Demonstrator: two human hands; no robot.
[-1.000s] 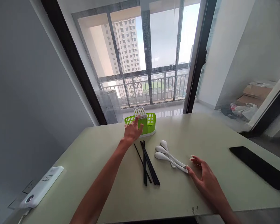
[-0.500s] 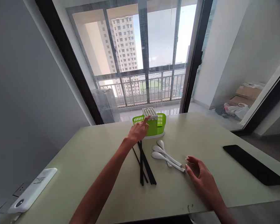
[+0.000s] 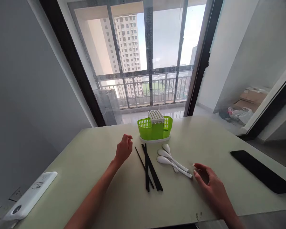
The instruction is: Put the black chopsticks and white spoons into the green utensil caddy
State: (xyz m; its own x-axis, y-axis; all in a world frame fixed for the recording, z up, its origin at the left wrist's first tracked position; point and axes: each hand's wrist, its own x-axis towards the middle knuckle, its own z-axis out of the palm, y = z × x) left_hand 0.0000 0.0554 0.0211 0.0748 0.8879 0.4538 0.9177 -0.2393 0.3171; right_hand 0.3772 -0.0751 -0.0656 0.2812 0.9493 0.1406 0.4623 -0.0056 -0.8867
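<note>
My left hand (image 3: 124,148) is above the table with its fingers curled in, and nothing shows in it. Just to its right lie several black chopsticks (image 3: 153,171), some crossing each other. My right hand (image 3: 208,179) rests near the table's front, fingers and thumb curved but apart, holding nothing. Close to its fingertips are the handle ends of three white spoons (image 3: 173,165), which overlap in a fan. Behind the chopsticks and spoons stands a green utensil holder (image 3: 157,132) with basket sides, a white base and a white slotted top (image 3: 155,116).
A black flat mat-like piece (image 3: 262,170) lies on the right of the pale table (image 3: 97,197). At the left edge is a white device (image 3: 34,194) with a dark round spot. Beyond the far edge is a glass door onto a balcony.
My left hand has come off the holder's white top, moving left and toward me, and its pointing finger has curled in. My right hand has barely moved.
</note>
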